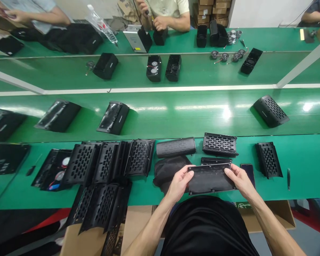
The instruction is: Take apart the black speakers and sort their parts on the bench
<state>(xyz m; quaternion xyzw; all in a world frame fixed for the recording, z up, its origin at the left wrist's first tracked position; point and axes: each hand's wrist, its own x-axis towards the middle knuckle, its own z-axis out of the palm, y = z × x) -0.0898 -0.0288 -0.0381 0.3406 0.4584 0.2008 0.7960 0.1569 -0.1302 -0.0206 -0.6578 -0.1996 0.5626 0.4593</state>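
Observation:
A black panel (212, 179), its smooth face turned up, is held between both my hands at the front edge of the green table. My left hand (179, 183) grips its left end, thumb on top. At the right end, my right hand (239, 177) pinches the upper corner. Behind the panel lie a slotted black grille (220, 144) and a rounded, cloth-covered piece (176, 147). Crumpled black cloth (169, 170) sits beside my left hand. A dark phone (248, 172) is partly hidden behind my right hand.
Several slotted grilles (140, 156) are stacked to the left, some over a cardboard box (82, 241). One grille (269, 160) and a thin tool (288, 179) lie right. Black housings (113, 117) rest on the green belt (176, 113). People work across it.

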